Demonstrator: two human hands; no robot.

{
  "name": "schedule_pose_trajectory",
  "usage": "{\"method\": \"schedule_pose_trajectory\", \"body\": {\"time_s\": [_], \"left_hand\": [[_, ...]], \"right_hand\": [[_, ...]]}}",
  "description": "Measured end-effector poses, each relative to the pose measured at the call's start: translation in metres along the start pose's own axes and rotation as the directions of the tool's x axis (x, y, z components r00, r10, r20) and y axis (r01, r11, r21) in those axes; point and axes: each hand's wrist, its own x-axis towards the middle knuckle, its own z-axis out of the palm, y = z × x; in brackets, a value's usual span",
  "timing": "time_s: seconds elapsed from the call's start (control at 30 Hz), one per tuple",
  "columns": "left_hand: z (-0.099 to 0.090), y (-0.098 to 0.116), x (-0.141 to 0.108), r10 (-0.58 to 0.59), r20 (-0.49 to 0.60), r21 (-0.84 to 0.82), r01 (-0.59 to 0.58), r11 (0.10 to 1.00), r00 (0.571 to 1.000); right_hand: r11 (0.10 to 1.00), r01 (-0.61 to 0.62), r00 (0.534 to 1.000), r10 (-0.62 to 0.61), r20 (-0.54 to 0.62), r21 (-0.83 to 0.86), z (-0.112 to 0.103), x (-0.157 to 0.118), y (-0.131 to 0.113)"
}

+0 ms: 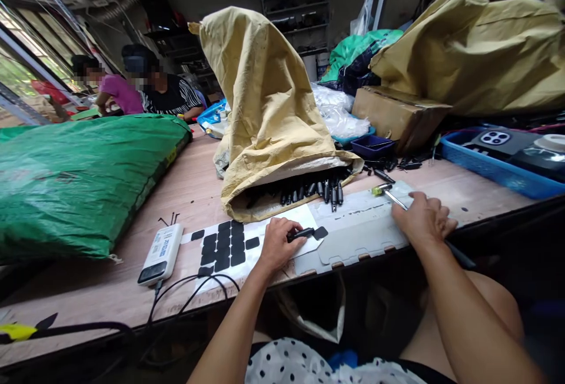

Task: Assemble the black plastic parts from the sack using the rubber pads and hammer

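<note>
My left hand is closed on a black pen-shaped part, held low over the white sheet. A black rounded pad lies by that part's tip. My right hand is wrapped round a small hammer with a metal shaft, a dark grip and a yellow-green and black head. The hammer's head is over the grey board at the table's front edge. More black rounded-square pads sit in rows on the white sheet, left of my left hand.
A yellow sack spills several black parts behind the board. At the left are a green sack and a white power bank with cables. A blue tray and a cardboard box stand right. Two people sit farther back.
</note>
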Motion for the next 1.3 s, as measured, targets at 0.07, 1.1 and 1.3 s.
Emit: {"method": "schedule_pose_trajectory", "body": {"time_s": [0.07,1.1,1.3], "left_hand": [[0.0,0.0,0.001,-0.01,0.001,-0.008,0.01,1.0,1.0],[0.001,-0.005,0.002,-0.05,0.01,-0.071,0.05,0.996,0.999],[0.0,-0.005,0.002,-0.047,0.031,-0.053,0.048,0.997,0.998]], "right_hand": [[0.999,0.011,0.99,-0.006,0.142,-0.033,0.001,0.011,0.015],[0.602,0.689,0.624,-0.776,0.092,0.403,-0.042,-0.144,-0.057],[0.801,0.512,0.849,-0.526,-0.043,0.311,-0.043,-0.098,-0.041]]}}
